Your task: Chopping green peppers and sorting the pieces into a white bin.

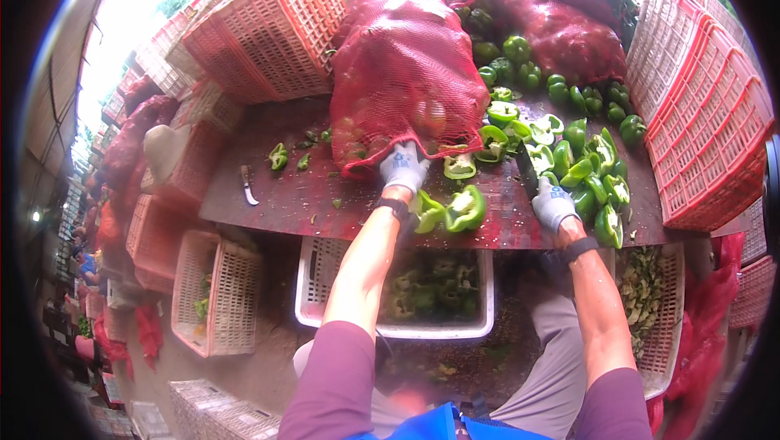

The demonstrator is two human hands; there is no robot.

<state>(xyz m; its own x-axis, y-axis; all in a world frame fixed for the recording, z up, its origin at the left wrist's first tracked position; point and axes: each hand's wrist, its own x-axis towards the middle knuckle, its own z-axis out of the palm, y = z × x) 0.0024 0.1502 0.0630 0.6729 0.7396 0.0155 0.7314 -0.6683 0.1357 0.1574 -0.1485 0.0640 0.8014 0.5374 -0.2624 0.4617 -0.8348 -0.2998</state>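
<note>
My left hand [404,168], in a pale glove, grips the mouth of a bulging red mesh bag [406,58]; its fingertips are partly hidden at the netting. Cut green pepper halves [465,208] lie just right of that wrist. My gloved right hand [554,203] is closed on a knife with a broad dark blade [526,173], which points away from me. Beside this hand is a heap of halved green peppers [589,168]. More opened halves [500,135] lie between the bag and the blade.
Whole green peppers [520,58] spill from another red mesh bag [561,26]. A small curved knife [248,186] lies at the table's left. Pink crates [260,34] and crates [703,115] flank the tabletop [301,196]. Below its edge stands a white crate [435,331] holding green pieces.
</note>
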